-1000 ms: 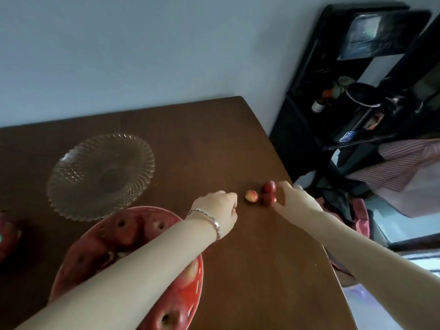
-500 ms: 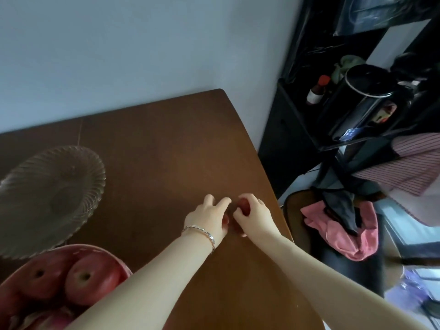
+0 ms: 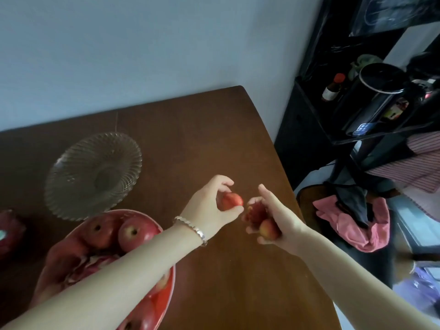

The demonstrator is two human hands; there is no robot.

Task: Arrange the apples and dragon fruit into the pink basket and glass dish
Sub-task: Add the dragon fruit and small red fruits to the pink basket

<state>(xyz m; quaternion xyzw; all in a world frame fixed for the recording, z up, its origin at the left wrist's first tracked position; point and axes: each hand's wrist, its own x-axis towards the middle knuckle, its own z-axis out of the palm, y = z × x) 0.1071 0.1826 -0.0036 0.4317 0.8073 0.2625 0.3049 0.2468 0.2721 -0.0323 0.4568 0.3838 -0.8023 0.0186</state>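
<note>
Both hands are raised a little above the brown counter (image 3: 214,144), near its right edge and close together without touching. The left hand (image 3: 209,208) pinches a small red fruit (image 3: 232,201) between the thumb below and the curled fingers above; a silver bracelet (image 3: 190,229) sits on that wrist. The right hand (image 3: 276,217) is turned palm to the left and cups a pair of small fruits (image 3: 262,220), one red and blurred near the fingers, one paler and yellowish lower in the palm. Its forefinger sticks out straight while the other fingers curl round the pair.

The pink basket (image 3: 164,303) stands at the near left of the counter, partly under the left forearm. It holds several big red apples (image 3: 134,234); two show their stem ends clearly, and others lower down are cut off by the arm and the frame. Something pinkish lies among them, too dim to name.

The glass dish (image 3: 92,175), ribbed and clear, sits just behind the basket towards the wall, with nothing in it. At the far left edge lies a dark red lumpy fruit that looks like the dragon fruit (image 3: 9,232), apart from the basket.

To the right of the counter stands a black shelf (image 3: 307,129) with a red-capped bottle (image 3: 333,88) and a black round appliance (image 3: 381,91). A pink cloth (image 3: 352,229) lies below it.
</note>
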